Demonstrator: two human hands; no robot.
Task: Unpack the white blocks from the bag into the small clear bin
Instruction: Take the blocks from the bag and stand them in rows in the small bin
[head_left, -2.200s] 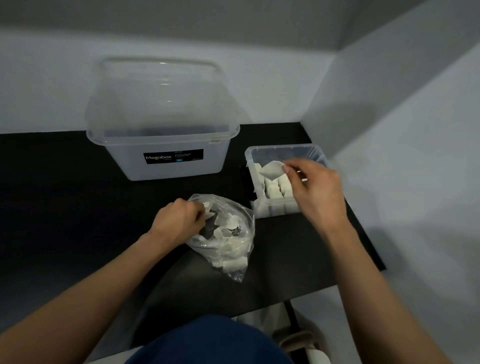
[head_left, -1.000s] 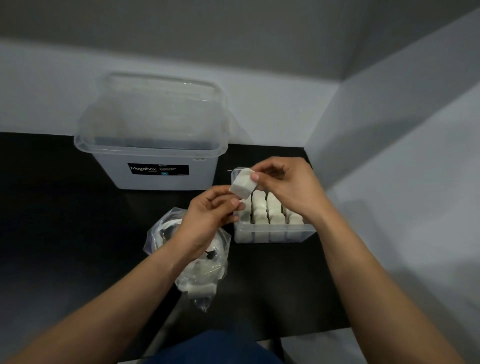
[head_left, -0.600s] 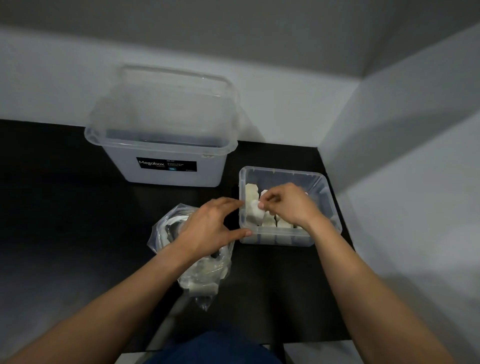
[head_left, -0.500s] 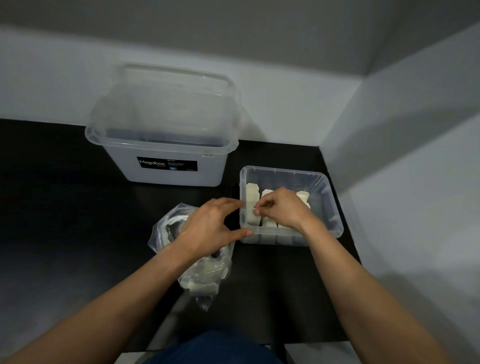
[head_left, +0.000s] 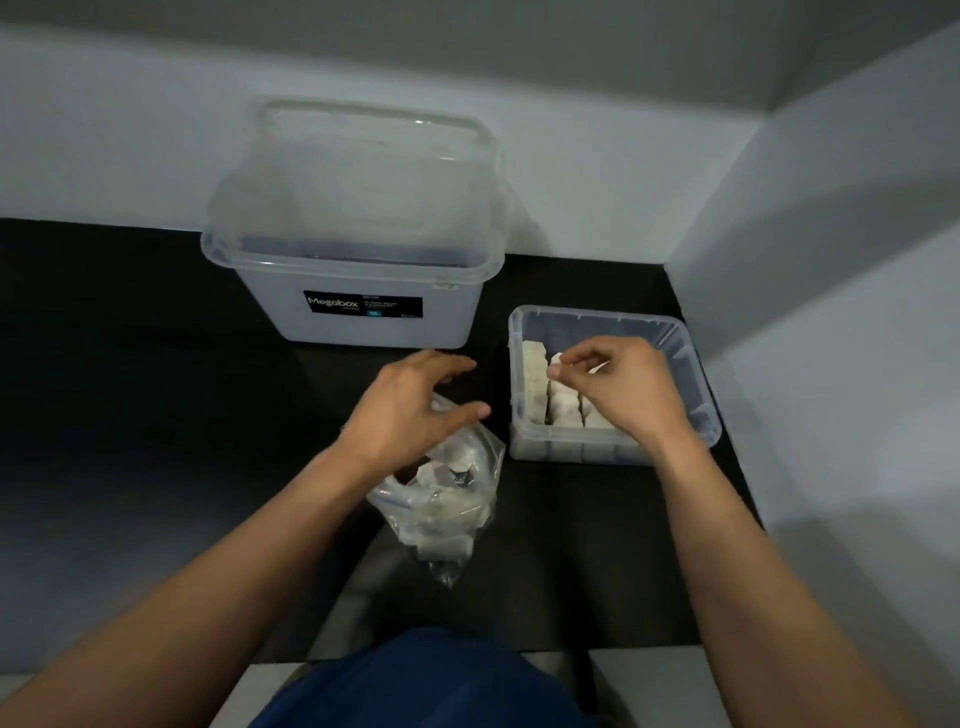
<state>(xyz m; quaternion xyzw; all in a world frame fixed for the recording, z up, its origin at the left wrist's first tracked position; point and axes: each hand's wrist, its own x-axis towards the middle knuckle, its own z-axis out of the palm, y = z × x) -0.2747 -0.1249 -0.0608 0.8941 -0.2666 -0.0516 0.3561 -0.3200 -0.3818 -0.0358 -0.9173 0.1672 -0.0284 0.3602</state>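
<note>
The small clear bin (head_left: 571, 449) sits on the black table at the right, with several white blocks (head_left: 535, 382) standing in rows along its left and front sides. My right hand (head_left: 628, 389) is over the bin, thumb and forefinger pinched on the top of a white block (head_left: 558, 359) in the second row. The clear plastic bag (head_left: 447, 501) lies left of the bin with more white blocks inside. My left hand (head_left: 410, 410) hovers over the bag's far end, fingers spread and holding nothing.
A large clear Megabox tub (head_left: 363, 312) stands behind the bag against the back wall. A grey wall (head_left: 810, 364) runs close along the right of the small bin. The table's front edge (head_left: 623, 647) lies near my blue-clad lap (head_left: 426, 680).
My right hand took a white block from my left hand above the bag and lowered it into the small bin. My left hand let go and now hovers over the bag.
</note>
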